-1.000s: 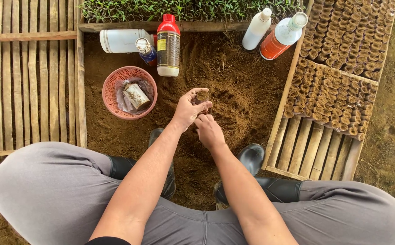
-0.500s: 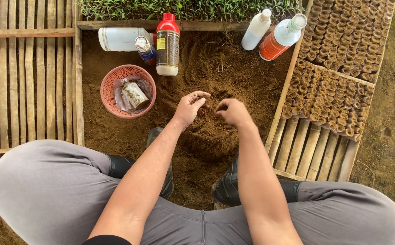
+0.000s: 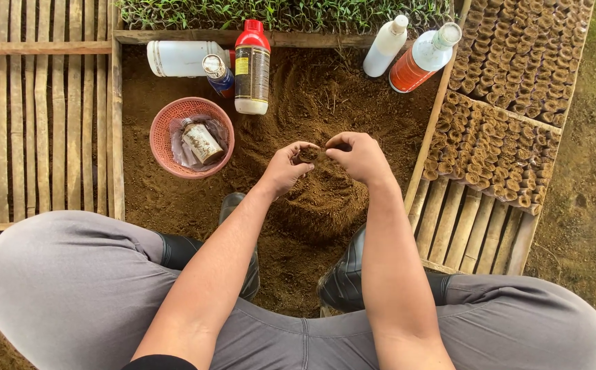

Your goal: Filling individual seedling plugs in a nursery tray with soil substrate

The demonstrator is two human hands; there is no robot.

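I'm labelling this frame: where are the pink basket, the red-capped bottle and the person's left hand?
pink basket point(image 3: 163, 122), head view, on its left rim.
red-capped bottle point(image 3: 252, 72), head view, on its label.
left hand point(image 3: 288, 168), head view, on its back.

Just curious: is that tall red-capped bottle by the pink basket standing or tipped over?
Standing: the tall red-capped bottle is upright on the soil.

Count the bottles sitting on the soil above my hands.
5. White jug lying on its side at top left, small blue bottle beside it, red-capped bottle upright, then white bottle and orange bottle leaning at top right. Others may be hidden.
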